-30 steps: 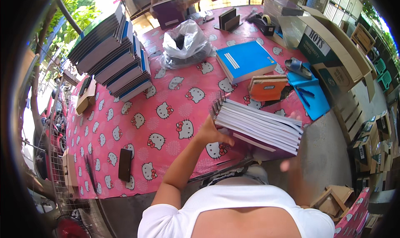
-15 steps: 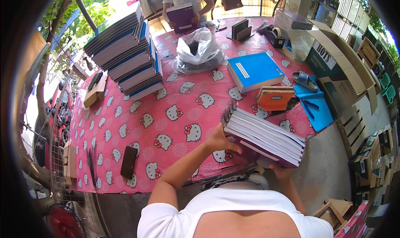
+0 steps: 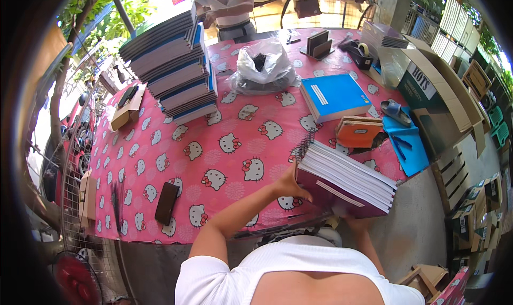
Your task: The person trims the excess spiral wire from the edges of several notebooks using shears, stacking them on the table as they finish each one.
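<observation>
Between my two hands is a thick stack of spiral notebooks [image 3: 347, 174], tilted so that the purple cover and white page edges show. Black coils stick out at its far left end. My left hand [image 3: 294, 185] grips that coil end, thumb lying on the cover. Below the lower right edge, my right hand [image 3: 357, 225] supports the stack, its fingers mostly hidden underneath. Just beyond lie orange dividers [image 3: 359, 132] and a blue-covered stack of notebooks [image 3: 335, 96].
A tall, leaning notebook pile [image 3: 168, 70] stands at the far left of the pink tablecloth [image 3: 214, 150]. Nearby are a plastic bag [image 3: 262, 70], a dark phone-like case [image 3: 166, 203], pliers [image 3: 401, 144] on blue sheets and a large carton [image 3: 435, 86]. Another person [image 3: 230, 8] stands across the table.
The stack in my hands has tipped, so more of its purple cover shows. The person opposite has straightened, and the purple notebooks they held are out of sight. My view has shifted slightly.
</observation>
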Action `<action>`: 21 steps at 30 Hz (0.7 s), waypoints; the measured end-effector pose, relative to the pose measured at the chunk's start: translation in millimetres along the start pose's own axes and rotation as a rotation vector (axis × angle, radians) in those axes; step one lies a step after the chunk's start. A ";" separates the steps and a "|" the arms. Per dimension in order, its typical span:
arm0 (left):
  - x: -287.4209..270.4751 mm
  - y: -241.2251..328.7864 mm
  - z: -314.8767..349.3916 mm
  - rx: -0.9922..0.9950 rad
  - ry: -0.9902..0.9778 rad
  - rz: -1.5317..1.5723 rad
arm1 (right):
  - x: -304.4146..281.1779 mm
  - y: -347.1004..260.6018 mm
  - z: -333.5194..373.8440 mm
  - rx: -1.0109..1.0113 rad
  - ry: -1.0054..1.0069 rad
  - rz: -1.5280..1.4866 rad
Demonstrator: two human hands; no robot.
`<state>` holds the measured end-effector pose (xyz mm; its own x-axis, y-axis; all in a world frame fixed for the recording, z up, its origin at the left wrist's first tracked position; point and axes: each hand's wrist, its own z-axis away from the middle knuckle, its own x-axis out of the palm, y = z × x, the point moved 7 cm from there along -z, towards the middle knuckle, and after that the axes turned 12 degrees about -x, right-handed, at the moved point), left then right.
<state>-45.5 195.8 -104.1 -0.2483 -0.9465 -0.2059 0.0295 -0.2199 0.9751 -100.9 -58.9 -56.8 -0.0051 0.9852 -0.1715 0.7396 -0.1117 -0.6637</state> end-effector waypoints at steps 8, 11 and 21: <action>-3.3 32.0 16.1 0.054 0.160 0.252 | 7.6 65.5 29.1 0.290 -0.003 -0.125; -34.5 33.9 34.6 -0.065 0.331 0.343 | 38.3 35.5 -11.2 0.370 0.085 -0.146; -116.3 -10.6 109.6 -0.596 0.568 0.634 | 185.4 67.6 -38.8 0.839 -0.438 -0.415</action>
<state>-123.0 334.1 -81.4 0.4677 -0.8671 0.1715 0.5077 0.4223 0.7509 -25.7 121.2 -105.2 -0.5215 0.8518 0.0485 -0.0831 0.0059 -0.9965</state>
